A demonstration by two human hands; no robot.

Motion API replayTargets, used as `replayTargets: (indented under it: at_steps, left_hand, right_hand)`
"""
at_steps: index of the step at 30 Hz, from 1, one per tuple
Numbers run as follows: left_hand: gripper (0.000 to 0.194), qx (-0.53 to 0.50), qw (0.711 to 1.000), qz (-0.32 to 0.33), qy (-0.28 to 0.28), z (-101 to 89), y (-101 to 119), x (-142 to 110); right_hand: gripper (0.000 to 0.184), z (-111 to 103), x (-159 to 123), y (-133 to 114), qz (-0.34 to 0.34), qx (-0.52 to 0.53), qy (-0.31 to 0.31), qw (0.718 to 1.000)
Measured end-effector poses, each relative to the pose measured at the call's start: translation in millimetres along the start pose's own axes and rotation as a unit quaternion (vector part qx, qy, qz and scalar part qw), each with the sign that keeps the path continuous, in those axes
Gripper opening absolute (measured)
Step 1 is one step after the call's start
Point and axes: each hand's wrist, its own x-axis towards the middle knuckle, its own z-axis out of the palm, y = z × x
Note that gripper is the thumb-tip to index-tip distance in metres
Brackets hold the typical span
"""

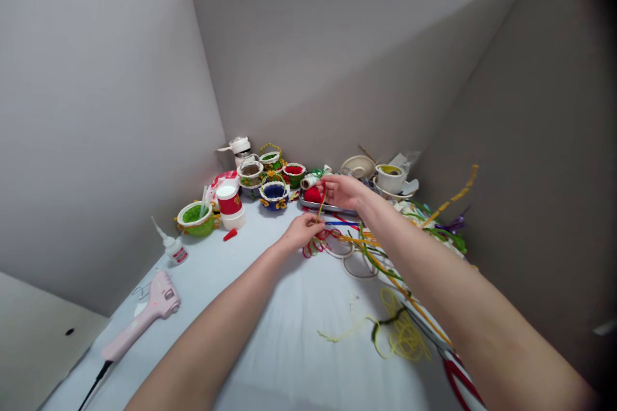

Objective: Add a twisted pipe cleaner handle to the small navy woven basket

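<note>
My left hand (pixel 301 233) is closed in a pinch around a thin red and yellow cord (pixel 322 200), low over the table. Farther back and a little to the right, my right hand (pixel 343 191) has its fingers together on the upper part of the same cord, which runs between the two hands. Loops of red and yellowish cord (pixel 314 247) hang or lie just below my left hand. Behind my right hand are a red ball of yarn (pixel 313 195) and a white spool (pixel 308 181) on a metal tray. A blue strip (pixel 340 223) lies beside my left fingers.
Small decorated baskets (pixel 274 195) stand at the back left, near a red-and-white jar (pixel 229 201). A glue bottle (pixel 175 250) and a pink glue gun (pixel 148 314) lie at left. Tangled yellow yarn (pixel 407 337), ribbons (pixel 380 263) and bowls (pixel 390 178) are at right. Grey partitions enclose the table.
</note>
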Motion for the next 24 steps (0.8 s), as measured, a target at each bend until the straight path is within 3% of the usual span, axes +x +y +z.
replayTargets:
  at_steps: [3,7,12,19,24]
  left_hand:
    - [0.013,-0.020,0.999,-0.026,-0.020,-24.0,6,-15]
    - [0.011,-0.092,0.995,-0.038,-0.007,-56.7,35,-22]
    - [0.005,-0.208,0.978,-0.023,0.019,-64.5,81,-7]
    - [0.010,-0.255,0.965,-0.041,0.037,-44.9,113,17]
    - [0.014,-0.261,0.963,-0.047,0.042,-35.5,120,32]
  right_hand:
    - [0.018,-16,5,-8,-0.040,-0.010,0.045,0.998]
    - [0.017,-31,11,-7,-0.066,-0.077,0.082,0.992]
    - [0.014,-25,0,12,-0.065,-0.252,0.072,0.963]
    - [0.031,-24,-64,26,-0.091,-0.509,-0.011,0.856]
    - [0.032,-47,-109,59,-0.046,-0.656,0.031,0.753]
